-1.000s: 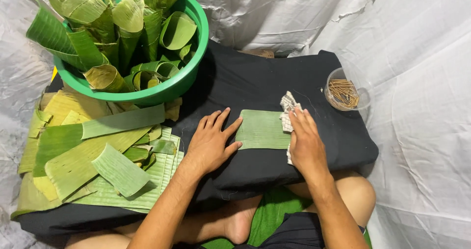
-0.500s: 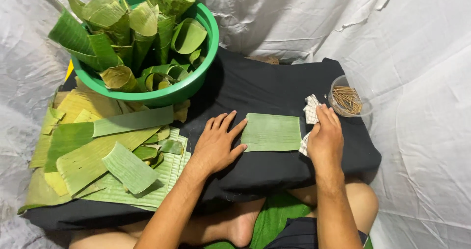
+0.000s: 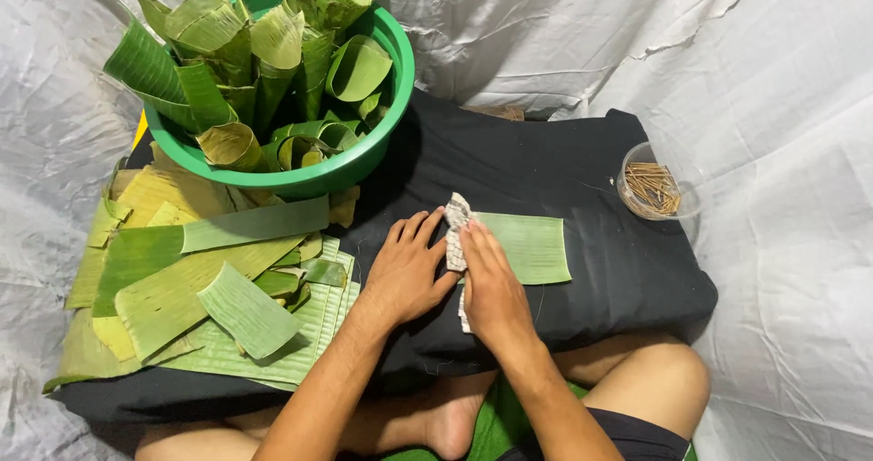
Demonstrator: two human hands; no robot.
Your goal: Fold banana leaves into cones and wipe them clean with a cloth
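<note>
A rectangular piece of green banana leaf (image 3: 532,245) lies flat on a black cloth-covered surface (image 3: 600,311) over my lap. My right hand (image 3: 491,288) presses a white patterned cloth (image 3: 455,229) onto the leaf's left end; part of the cloth sticks out beyond my fingertips and part shows under my palm. My left hand (image 3: 409,270) rests flat beside it on the black cloth, fingers spread, at the leaf's left edge. That edge of the leaf is hidden under both hands.
A green plastic basin (image 3: 364,165) full of rolled leaf strips stands at the back left. A pile of flat cut leaves (image 3: 182,284) lies at the left. A small clear cup of thin sticks (image 3: 650,190) sits at the right. White sheeting surrounds everything.
My right hand has slid the cloth from the leaf's right end across to its left end. My left hand has stayed at the left edge.
</note>
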